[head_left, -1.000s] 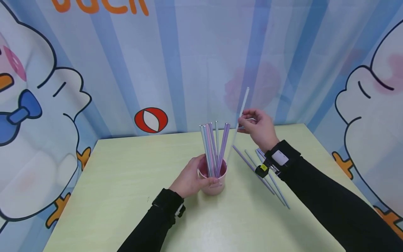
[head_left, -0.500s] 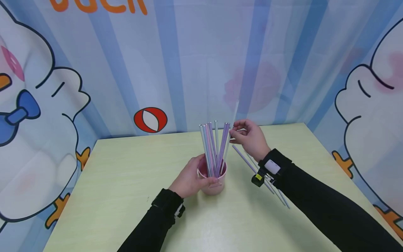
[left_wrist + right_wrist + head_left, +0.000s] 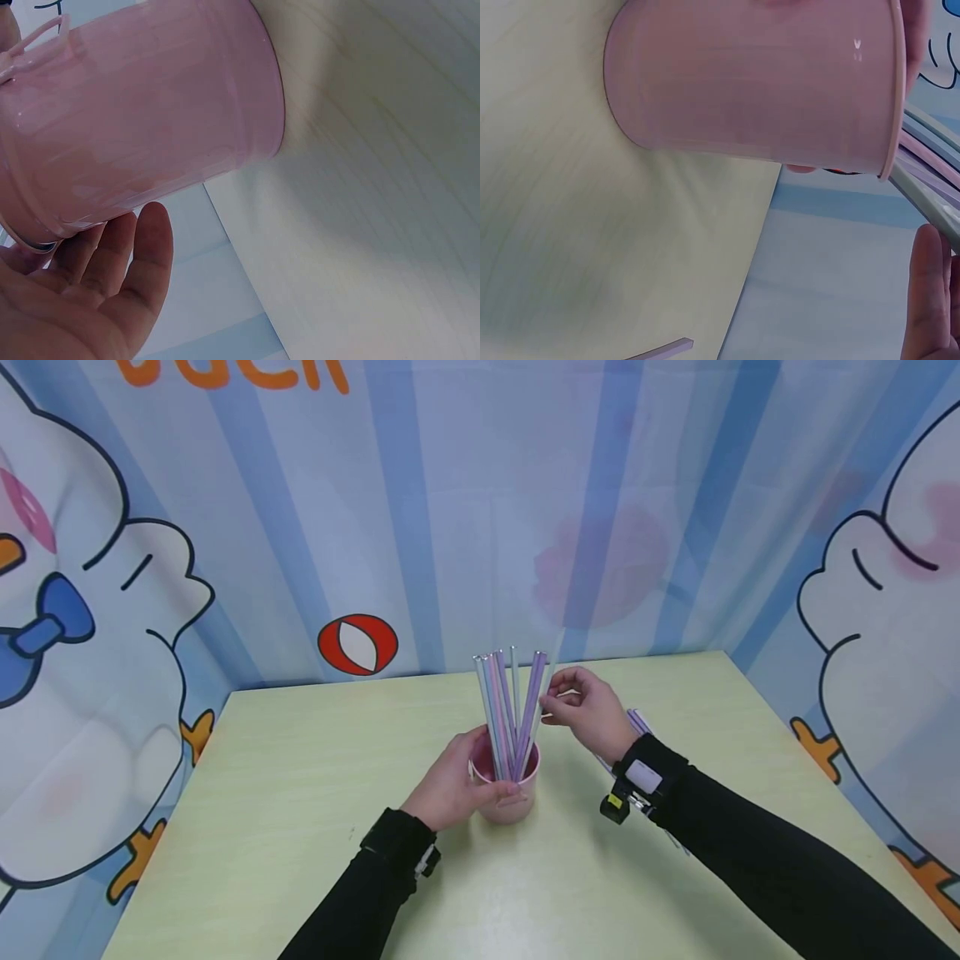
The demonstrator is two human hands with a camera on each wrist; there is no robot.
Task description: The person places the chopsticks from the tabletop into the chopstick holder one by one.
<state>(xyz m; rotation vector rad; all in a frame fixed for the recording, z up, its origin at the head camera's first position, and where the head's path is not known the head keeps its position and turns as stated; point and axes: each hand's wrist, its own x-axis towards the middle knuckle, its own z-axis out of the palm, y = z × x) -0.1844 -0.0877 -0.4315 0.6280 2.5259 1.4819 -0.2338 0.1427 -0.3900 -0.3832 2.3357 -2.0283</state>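
Near the middle of the pale green bench (image 3: 300, 827), the left hand (image 3: 450, 789) is wrapping its fingers round a pink cup (image 3: 510, 793) that is standing upright and holding a bunch of straws (image 3: 510, 710). Just right of the bunch, the right hand (image 3: 588, 710) is pinching 1 pale straw (image 3: 550, 672), its lower end sitting in the cup. Loose straws (image 3: 637, 722) are lying behind the right wrist.

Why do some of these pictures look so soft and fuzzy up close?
Head view: even light, mostly sharp, edges bent. Left wrist view: the pink plastic cup fills the frame, soft-focused, beside the left hand. Right wrist view: similarly close, with a small glare spot.
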